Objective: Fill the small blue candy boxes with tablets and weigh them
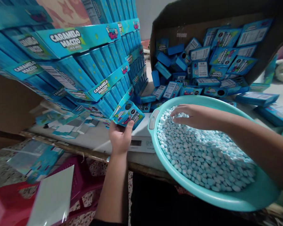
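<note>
My left hand (120, 135) grips a small blue candy box (128, 115) printed "Caramelo Macizo", thumb across its front. A dark round spot shows near the top of the box. Beneath and beside that hand is a flat white scale (143, 145) with a small display. My right hand (187, 116) is at the far left part of a turquoise tub (179, 177), low over pale blue and white candies (202, 160). Its fingers curl down, thumb and fingertips close together at the candies; what lies under the palm is hidden.
Stacked display trays (89, 75) full of blue boxes rise on the left. Behind the tub, a tipped cardboard carton (179, 26) spills loose blue boxes (200, 70). More boxes (259, 98) lie right. Below the table edge is a magenta plastic crate (81, 179).
</note>
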{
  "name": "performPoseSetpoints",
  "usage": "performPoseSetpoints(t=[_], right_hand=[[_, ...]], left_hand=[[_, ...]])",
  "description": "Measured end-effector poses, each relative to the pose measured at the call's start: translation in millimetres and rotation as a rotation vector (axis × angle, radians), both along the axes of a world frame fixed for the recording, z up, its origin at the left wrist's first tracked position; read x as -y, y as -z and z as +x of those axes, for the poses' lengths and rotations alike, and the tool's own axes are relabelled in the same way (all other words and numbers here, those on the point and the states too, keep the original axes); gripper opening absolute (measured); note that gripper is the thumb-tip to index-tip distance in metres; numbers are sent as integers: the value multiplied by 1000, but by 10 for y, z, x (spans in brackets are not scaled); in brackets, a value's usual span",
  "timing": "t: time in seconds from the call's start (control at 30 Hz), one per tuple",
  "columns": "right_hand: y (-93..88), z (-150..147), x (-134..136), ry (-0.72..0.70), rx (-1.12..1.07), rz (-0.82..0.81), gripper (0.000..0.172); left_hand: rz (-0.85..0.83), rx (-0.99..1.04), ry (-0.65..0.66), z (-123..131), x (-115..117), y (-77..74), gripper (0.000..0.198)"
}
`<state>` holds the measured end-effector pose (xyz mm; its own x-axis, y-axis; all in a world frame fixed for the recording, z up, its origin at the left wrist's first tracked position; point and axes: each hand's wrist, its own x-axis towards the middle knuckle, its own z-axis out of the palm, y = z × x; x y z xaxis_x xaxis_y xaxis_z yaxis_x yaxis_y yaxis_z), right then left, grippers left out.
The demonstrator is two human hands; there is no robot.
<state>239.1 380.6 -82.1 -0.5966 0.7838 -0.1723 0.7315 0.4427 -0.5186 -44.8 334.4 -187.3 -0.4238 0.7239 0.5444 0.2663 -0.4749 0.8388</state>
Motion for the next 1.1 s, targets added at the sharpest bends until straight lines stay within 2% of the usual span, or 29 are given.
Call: performPoseSetpoints(t=[0.27, 0.43, 0.6, 0.87, 1.1], right_hand=[[-4, -21, 31, -40, 32, 30, 43], [-9, -10, 27, -38, 28, 7, 43], [5, 4, 15, -64, 37, 31, 42], [39, 45, -1, -88, 130, 12, 43], [14, 43, 29, -82, 193, -8, 49]], left_hand=[[-226, -110, 117, -12, -14, 37, 44], [-131, -28, 127, -29, 16, -5, 62], [-133, -22, 103, -68, 48, -38, 56], [-95, 63, 167, -140, 3, 95, 51], [-94, 48, 91, -124, -2, 96, 48]])
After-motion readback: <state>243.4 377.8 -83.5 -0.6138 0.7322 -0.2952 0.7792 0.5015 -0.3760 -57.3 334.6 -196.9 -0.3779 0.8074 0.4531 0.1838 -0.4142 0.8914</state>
